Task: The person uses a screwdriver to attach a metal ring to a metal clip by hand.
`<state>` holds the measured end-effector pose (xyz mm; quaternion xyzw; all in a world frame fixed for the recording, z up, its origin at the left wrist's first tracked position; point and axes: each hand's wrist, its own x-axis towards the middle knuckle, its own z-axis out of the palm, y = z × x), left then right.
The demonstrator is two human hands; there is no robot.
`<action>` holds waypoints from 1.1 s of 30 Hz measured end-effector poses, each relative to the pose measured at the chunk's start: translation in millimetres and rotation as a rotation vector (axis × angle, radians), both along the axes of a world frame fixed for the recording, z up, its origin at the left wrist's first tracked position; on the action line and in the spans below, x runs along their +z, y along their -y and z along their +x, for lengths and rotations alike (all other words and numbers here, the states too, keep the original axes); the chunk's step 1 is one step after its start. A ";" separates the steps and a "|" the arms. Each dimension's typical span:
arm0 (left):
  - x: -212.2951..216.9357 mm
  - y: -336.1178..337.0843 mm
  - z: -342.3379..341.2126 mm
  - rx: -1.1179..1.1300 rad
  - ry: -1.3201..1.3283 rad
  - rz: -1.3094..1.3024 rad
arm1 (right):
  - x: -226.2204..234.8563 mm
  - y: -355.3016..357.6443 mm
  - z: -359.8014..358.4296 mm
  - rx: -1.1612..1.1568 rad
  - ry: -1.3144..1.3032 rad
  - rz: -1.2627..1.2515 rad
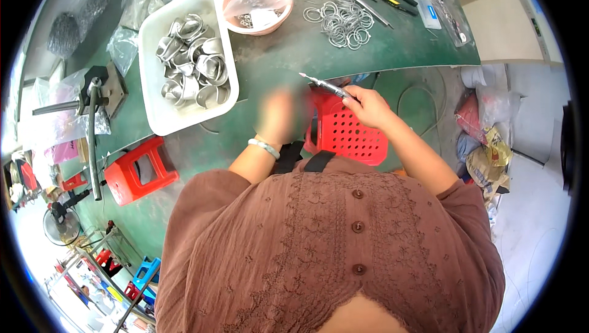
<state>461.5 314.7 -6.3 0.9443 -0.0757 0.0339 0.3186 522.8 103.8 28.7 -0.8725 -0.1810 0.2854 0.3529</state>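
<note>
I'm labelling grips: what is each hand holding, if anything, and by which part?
The right hand grips a slim silver-and-black pen-shaped tool by its rear part. The left hand is too blurred to tell.

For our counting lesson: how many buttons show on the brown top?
3: a top button, a middle button and a bottom button, in one line down the brown top as pictured; others may be hidden.

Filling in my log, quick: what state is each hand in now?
Left hand: blurred, so its grip cannot be told.
Right hand: closed, holding a pen-shaped tool.
</note>
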 end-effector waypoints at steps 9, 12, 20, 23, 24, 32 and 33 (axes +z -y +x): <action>-6.9 1.5 -1.9 0.084 0.028 -0.076 | 0.3 -9.8 13.7 0.066 0.027 -0.065; -7.5 1.2 -1.7 0.108 0.038 -0.089 | 1.5 -11.9 15.9 0.088 0.061 -0.105; -27.2 -0.2 -1.6 0.157 0.040 -0.182 | 4.4 -18.4 24.0 0.186 0.176 -0.123; -80.6 0.4 -4.0 0.428 -0.105 -0.702 | 6.4 -21.5 27.0 0.213 0.171 -0.139; -88.2 2.3 -3.5 0.542 -0.219 -0.956 | 6.7 -21.3 28.2 0.218 0.166 -0.145; -94.9 5.4 -0.5 0.741 -0.320 -1.268 | 9.1 -22.1 31.2 0.257 0.152 -0.160; -96.1 5.4 -0.5 0.741 -0.319 -1.267 | 8.7 -22.1 30.9 0.254 0.161 -0.157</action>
